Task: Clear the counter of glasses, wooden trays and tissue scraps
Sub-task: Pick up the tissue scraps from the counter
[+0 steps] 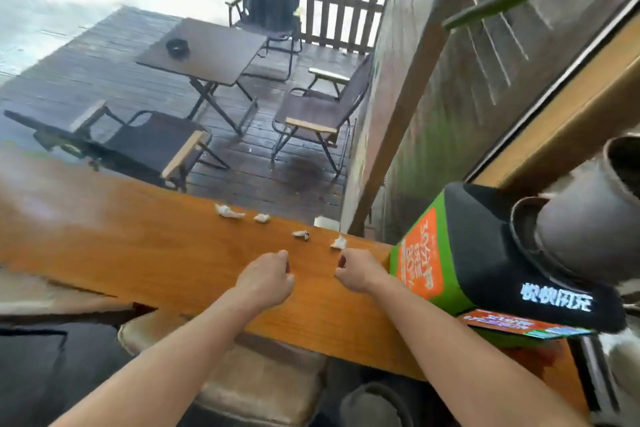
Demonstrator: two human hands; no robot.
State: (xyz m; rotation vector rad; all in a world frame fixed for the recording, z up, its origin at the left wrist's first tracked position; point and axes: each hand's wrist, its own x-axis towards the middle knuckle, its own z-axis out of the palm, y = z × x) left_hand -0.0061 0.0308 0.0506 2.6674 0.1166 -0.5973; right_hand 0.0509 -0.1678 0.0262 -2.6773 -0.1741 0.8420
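Note:
Several white tissue scraps lie along the far edge of the orange wooden counter [138, 246]: a long one [228, 211], a small one [261, 218], one with a dark speck [301, 235], and one at the right [338, 242]. A folded white piece [325, 222] sits at the very edge. My left hand [266, 279] hovers over the counter with fingers curled in, nothing visible in it. My right hand [360, 270] is just below the rightmost scrap, fingers curled, not touching it. No glasses or wooden trays are in view.
A green, orange and black box-shaped device [485, 263] stands on the counter right of my right hand, with a grey pot [585, 218] behind it. A padded stool [242, 381] is below the counter. Beyond lies a deck with a folding table [207, 48] and chairs.

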